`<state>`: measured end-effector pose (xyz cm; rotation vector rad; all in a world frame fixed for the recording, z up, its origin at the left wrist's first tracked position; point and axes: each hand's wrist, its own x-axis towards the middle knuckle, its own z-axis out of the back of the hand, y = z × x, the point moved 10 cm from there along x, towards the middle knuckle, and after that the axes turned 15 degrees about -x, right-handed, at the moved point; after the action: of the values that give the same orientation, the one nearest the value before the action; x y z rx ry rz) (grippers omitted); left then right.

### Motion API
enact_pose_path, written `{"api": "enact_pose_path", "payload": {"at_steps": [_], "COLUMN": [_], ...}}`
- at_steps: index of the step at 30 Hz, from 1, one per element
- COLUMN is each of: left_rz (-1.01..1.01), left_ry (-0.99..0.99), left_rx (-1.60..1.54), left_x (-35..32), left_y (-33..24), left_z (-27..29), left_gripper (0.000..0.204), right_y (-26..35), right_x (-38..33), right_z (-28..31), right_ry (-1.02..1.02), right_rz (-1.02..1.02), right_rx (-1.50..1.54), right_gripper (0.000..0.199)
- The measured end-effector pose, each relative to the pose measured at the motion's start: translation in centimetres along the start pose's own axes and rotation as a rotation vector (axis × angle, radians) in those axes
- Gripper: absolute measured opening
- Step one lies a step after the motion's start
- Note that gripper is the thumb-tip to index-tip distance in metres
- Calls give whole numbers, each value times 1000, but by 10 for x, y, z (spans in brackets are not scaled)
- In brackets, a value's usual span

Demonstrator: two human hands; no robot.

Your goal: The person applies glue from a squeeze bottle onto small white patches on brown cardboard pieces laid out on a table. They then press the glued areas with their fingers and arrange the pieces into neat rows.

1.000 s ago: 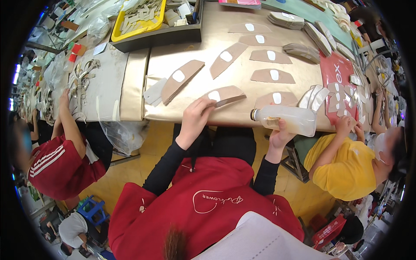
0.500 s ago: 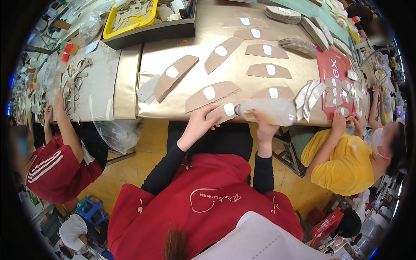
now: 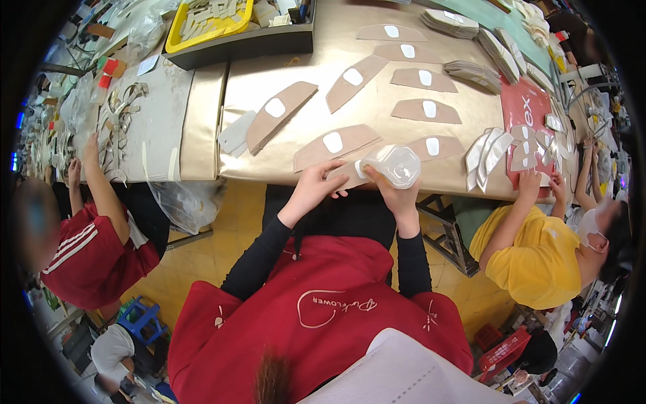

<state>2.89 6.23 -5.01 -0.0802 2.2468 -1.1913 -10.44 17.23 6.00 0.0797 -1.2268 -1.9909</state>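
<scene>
My left hand (image 3: pixel 312 190) is closed on a tan curved piece (image 3: pixel 346 174) at the table's near edge. A white patch on that piece is partly covered by the bottle. With my right hand (image 3: pixel 402 199) I grip a translucent plastic bottle (image 3: pixel 398 163), its base turned up and its neck end down by the patch. The bottle's tip is hidden. Just beyond my hands lies a stack of tan pieces (image 3: pixel 316 156), the top one bearing a white patch. Another patched tan piece (image 3: pixel 451 146) lies to the right, partly behind the bottle.
More patched tan pieces (image 3: pixel 407 111) are spread over the gold table cover (image 3: pixel 269 176). Bundled stacks (image 3: pixel 473 75) lie at the far right, white curved pieces (image 3: pixel 494 149) nearer. A black box (image 3: pixel 242 48) holds a yellow tray (image 3: pixel 250 25). Co-workers sit on both sides.
The bottle has swung from lying nearly level to standing base-up over the piece, and my right hand has shifted slightly left. My left hand still holds the same piece.
</scene>
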Motion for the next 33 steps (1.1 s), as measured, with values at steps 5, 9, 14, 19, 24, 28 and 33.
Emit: {"api": "enact_pose_path", "payload": {"at_steps": [5, 9, 14, 19, 24, 28, 33], "left_rz": [16, 8, 17, 3, 14, 0, 9], "left_ry": [3, 17, 7, 19, 6, 8, 21], "left_rx": [-4, 12, 29, -9, 11, 3, 25], "left_x": [-1, -2, -1, -2, -3, -2, -3], "left_y": [-2, -5, -4, -5, -4, -6, -7], "left_z": [0, -2, -2, -3, -3, -4, -4], "left_gripper": [44, 45, 44, 43, 43, 43, 43], "right_y": [-6, 5, -9, -3, -8, -10, -8], "right_x": [3, 1, 4, 1, -1, 6, 7], "right_z": [-8, -7, 1, -10, -3, 11, -8], "right_ry": [3, 90, 42, 56, 189, 44, 78], "right_rz": [-45, 108, 52, 89, 48, 49, 49], "right_rx": [78, -49, -75, -1, -31, -25, 84], "right_gripper": [28, 31, 34, 36, 33, 33, 34]}}
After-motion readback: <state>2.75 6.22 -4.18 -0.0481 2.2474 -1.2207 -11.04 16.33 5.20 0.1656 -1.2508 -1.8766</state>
